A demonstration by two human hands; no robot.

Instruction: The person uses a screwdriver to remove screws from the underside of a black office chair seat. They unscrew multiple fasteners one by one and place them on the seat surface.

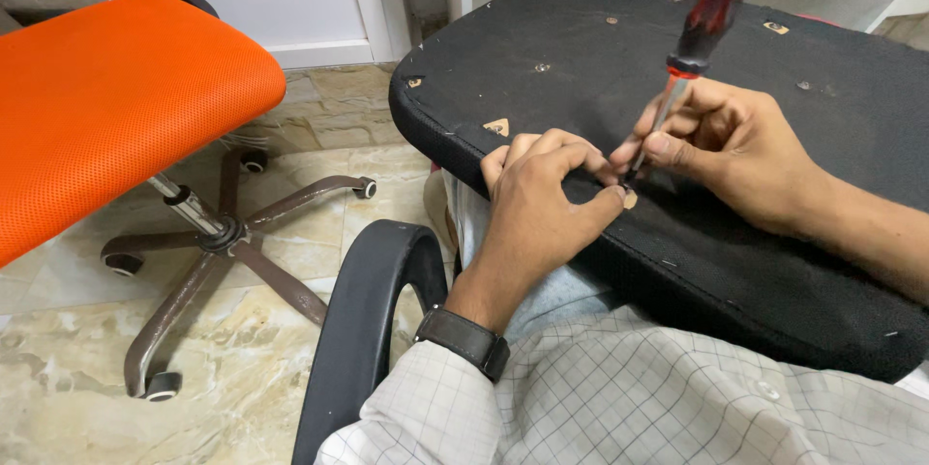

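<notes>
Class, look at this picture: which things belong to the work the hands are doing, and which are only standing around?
In use:
- black seat pad, underside up
- red-handled screwdriver, tip at a hole near the pad's edge
- right hand, gripping the shaft
- left hand, steadying the tip

Only nearby:
- orange chair on its wheeled base
- black armrest
- marble floor

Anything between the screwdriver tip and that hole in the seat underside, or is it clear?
Nothing visible blocks it. The screwdriver tip already sits at the hole in the black seat underside; the left hand and right hand pinch beside the shaft.
</notes>
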